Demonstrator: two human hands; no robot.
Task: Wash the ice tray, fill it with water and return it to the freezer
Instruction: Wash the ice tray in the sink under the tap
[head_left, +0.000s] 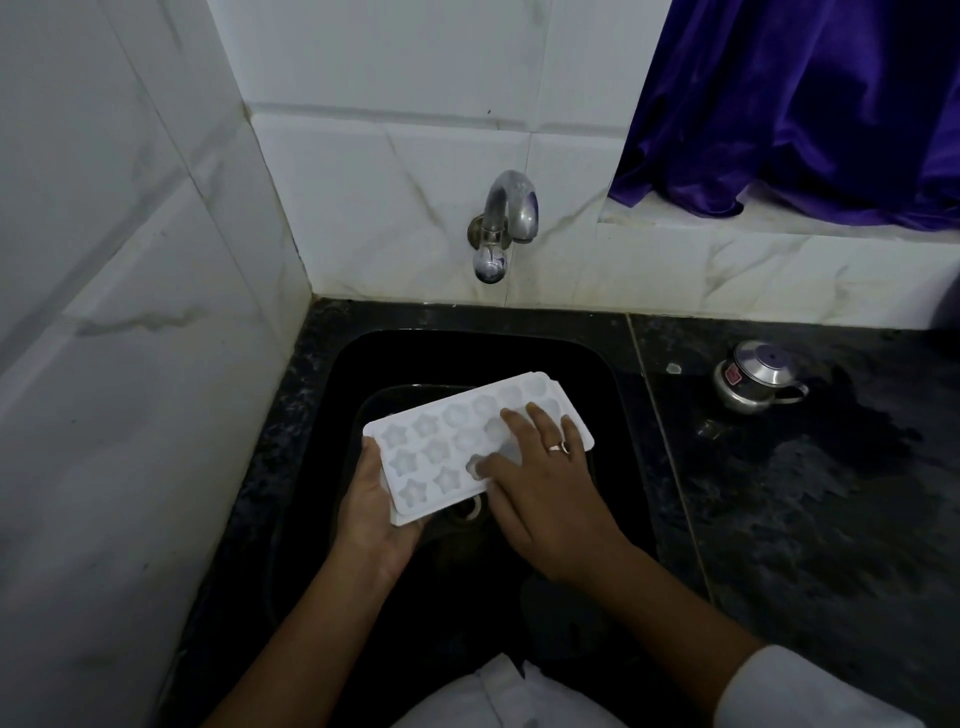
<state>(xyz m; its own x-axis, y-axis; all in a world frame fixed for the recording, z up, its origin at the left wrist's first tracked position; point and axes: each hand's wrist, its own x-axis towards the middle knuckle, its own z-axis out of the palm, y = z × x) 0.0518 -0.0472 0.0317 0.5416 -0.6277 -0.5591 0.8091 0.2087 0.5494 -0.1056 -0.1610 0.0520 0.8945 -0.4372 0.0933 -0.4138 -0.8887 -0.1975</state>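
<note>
White ice tray (441, 447) held over black sink (597, 364), below wall tap (506, 223). Left hand (371, 512) clasped around tray's near end; right hand (540, 493) laid flat, fingers spread, on the moulds.

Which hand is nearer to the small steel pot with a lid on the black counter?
Right. The right hand lies on the white plastic ice tray over the sink, left of the small steel pot. The left hand holds the tray's far-left end.

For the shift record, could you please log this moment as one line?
left hand: holds ice tray | right hand: fingers in cavities | place: over sink | tap: no water seen
</note>
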